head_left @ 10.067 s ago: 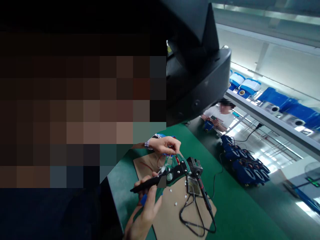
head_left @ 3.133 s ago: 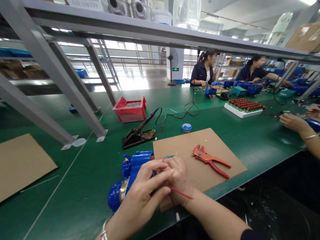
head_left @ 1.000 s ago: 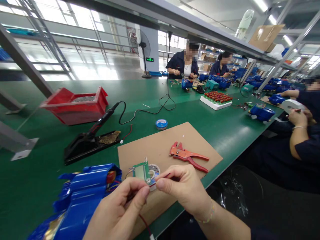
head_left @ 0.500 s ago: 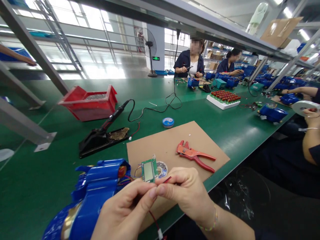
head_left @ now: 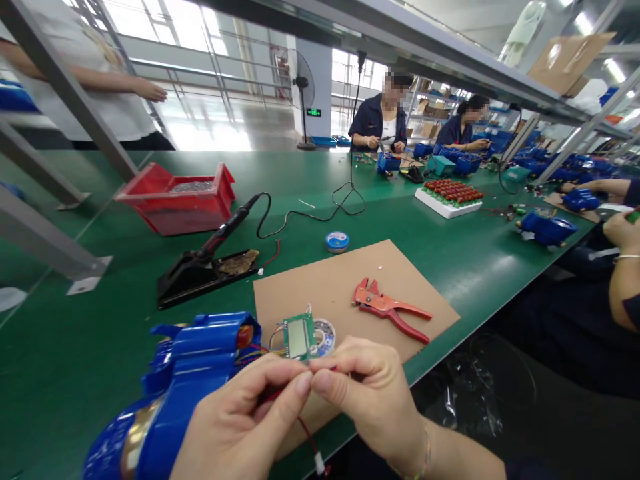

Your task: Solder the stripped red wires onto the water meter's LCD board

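Observation:
My left hand (head_left: 245,413) and my right hand (head_left: 373,393) meet fingertip to fingertip, each pinching thin red and black wires. The wire ends are mostly hidden by my fingers. Below the hands, a red-black lead (head_left: 309,435) hangs down to a small white connector (head_left: 319,463). Just beyond the fingertips a green circuit board with a grey display (head_left: 299,337) stands tilted against a solder wire reel (head_left: 327,337). Several coloured wires run from the board's side to a blue plastic housing (head_left: 200,367) left of my hands.
Red wire strippers (head_left: 390,308) lie on a cardboard sheet (head_left: 310,293). Behind are a soldering iron (head_left: 225,230) in its stand, a blue round tin (head_left: 337,241), a red bin (head_left: 180,207) and a white tray of components (head_left: 447,202). Co-workers sit farther along the bench; a person stands at left.
My fingers have closed further over the wires; the ends that stuck out by my right thumb are now mostly covered. A person in white has come into view at left.

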`<state>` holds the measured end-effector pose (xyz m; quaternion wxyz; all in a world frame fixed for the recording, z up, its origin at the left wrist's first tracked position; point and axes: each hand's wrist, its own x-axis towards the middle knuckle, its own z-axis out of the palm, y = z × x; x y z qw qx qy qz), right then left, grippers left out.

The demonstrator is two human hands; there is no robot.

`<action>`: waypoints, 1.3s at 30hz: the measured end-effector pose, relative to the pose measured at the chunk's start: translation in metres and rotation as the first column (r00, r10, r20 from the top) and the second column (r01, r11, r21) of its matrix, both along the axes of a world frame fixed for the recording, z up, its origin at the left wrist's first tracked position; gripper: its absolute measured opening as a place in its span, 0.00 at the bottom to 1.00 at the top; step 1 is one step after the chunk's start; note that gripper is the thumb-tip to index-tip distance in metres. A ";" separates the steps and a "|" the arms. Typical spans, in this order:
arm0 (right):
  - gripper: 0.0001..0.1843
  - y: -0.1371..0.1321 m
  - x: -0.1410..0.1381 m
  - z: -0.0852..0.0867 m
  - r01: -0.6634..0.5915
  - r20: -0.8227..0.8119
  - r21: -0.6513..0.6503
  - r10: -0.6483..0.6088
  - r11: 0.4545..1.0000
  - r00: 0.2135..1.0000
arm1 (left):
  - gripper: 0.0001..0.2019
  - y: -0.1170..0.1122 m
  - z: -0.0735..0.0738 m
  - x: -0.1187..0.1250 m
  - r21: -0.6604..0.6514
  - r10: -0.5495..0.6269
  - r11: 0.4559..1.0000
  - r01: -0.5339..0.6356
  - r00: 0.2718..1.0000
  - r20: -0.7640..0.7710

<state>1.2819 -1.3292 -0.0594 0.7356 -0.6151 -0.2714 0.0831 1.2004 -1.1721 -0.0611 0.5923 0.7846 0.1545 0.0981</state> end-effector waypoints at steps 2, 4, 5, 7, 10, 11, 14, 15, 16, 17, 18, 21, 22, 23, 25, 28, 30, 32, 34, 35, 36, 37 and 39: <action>0.15 -0.016 0.013 -0.011 0.002 0.169 -0.139 0.022 0.990 0.985 | 0.20 0.003 0.003 -0.002 0.035 0.019 0.999 -0.018 1.000 -0.011; 0.36 -0.039 0.035 -0.028 0.172 0.336 -0.377 -0.039 0.910 0.941 | 0.22 0.007 0.004 -0.004 0.039 0.026 0.999 -0.025 0.999 -0.041; 0.43 -0.050 0.048 -0.039 0.294 0.406 -0.501 -0.079 0.814 0.911 | 0.23 0.009 0.004 -0.005 0.031 0.017 0.999 -0.015 0.998 -0.063; 0.51 -0.069 0.071 -0.062 0.492 0.520 -0.696 -0.105 0.523 0.847 | 0.23 0.011 0.004 -0.005 0.006 -0.022 1.000 0.023 0.994 -0.109; 0.45 -0.082 0.095 -0.087 0.534 0.564 -0.794 0.022 0.291 0.826 | 0.23 0.010 0.004 -0.002 -0.060 -0.075 0.996 0.067 0.988 -0.137; 0.40 -0.082 0.100 -0.092 0.530 0.564 -0.799 0.048 0.284 0.825 | 0.23 0.009 0.004 0.000 -0.084 -0.081 0.994 0.070 0.988 -0.132; 0.29 -0.082 0.110 -0.091 0.527 0.576 -0.783 0.062 0.331 0.815 | 0.25 0.008 0.003 0.005 -0.128 -0.083 0.990 0.067 0.988 -0.129; 0.28 -0.084 0.112 -0.087 0.524 0.581 -0.773 0.065 0.358 0.812 | 0.26 0.008 0.002 0.005 -0.130 -0.082 0.989 0.064 0.987 -0.136; 0.28 -0.086 0.114 -0.081 0.518 0.585 -0.761 0.069 0.390 0.808 | 0.25 0.008 0.001 0.005 -0.133 -0.082 0.989 0.062 0.986 -0.146; 0.30 -0.090 0.113 -0.074 0.514 0.594 -0.750 0.081 0.416 0.801 | 0.25 0.009 0.000 0.005 -0.137 -0.085 0.989 0.064 0.984 -0.154; 0.31 -0.095 0.111 -0.065 0.496 0.594 -0.733 0.082 0.466 0.800 | 0.24 0.010 -0.001 0.004 -0.148 -0.097 0.986 0.073 0.982 -0.162; 0.33 -0.102 0.089 -0.042 0.205 0.381 -0.557 0.028 0.805 0.924 | 0.22 0.013 -0.003 0.001 -0.193 -0.155 0.973 0.123 0.975 -0.161; 0.33 -0.100 0.078 -0.036 0.017 0.184 -0.384 0.058 0.923 0.981 | 0.22 0.013 -0.003 0.001 -0.213 -0.172 0.967 0.137 0.972 -0.158; 0.31 -0.096 0.065 -0.032 -0.125 0.000 -0.189 0.128 0.974 0.992 | 0.21 0.013 -0.003 0.001 -0.231 -0.180 0.963 0.142 0.971 -0.156; 0.23 -0.078 0.037 -0.029 -0.210 -0.218 0.109 0.229 0.972 0.949 | 0.21 0.011 -0.002 0.002 -0.274 -0.190 0.951 0.143 0.970 -0.155; 0.24 -0.045 0.002 -0.031 -0.200 -0.203 0.258 0.255 0.945 0.945 | 0.20 0.004 0.000 0.003 -0.340 -0.228 0.925 0.170 0.964 -0.138; 0.22 -0.026 -0.012 -0.033 -0.155 -0.146 0.229 0.192 0.961 0.971 | 0.19 -0.002 0.002 0.003 -0.376 -0.243 0.907 0.188 0.964 -0.104; 0.18 -0.015 -0.021 -0.035 -0.107 -0.092 0.162 0.123 0.981 0.988 | 0.18 -0.006 0.003 0.001 -0.404 -0.248 0.894 0.196 0.966 -0.080; 0.15 -0.009 -0.027 -0.036 -0.061 -0.051 0.111 0.067 0.992 0.996 | 0.19 -0.010 0.002 -0.001 -0.426 -0.258 0.882 0.200 0.963 -0.083; 0.13 -0.008 -0.029 -0.036 -0.035 -0.043 0.100 0.039 0.994 0.998 | 0.20 -0.011 0.001 -0.002 -0.425 -0.261 0.882 0.204 0.962 -0.079; 0.11 -0.007 -0.031 -0.036 -0.013 -0.041 0.096 0.017 0.995 0.999 | 0.20 -0.012 0.001 -0.002 -0.423 -0.262 0.882 0.207 0.962 -0.076; 0.09 -0.006 -0.033 -0.036 0.008 -0.047 0.096 -0.003 0.995 0.999 | 0.19 -0.013 0.000 -0.003 -0.419 -0.250 0.886 0.200 0.966 -0.068; 0.05 -0.004 -0.036 -0.036 0.045 -0.068 0.093 -0.039 0.995 0.997 | 0.17 -0.015 -0.001 -0.004 -0.407 -0.215 0.896 0.179 0.976 -0.044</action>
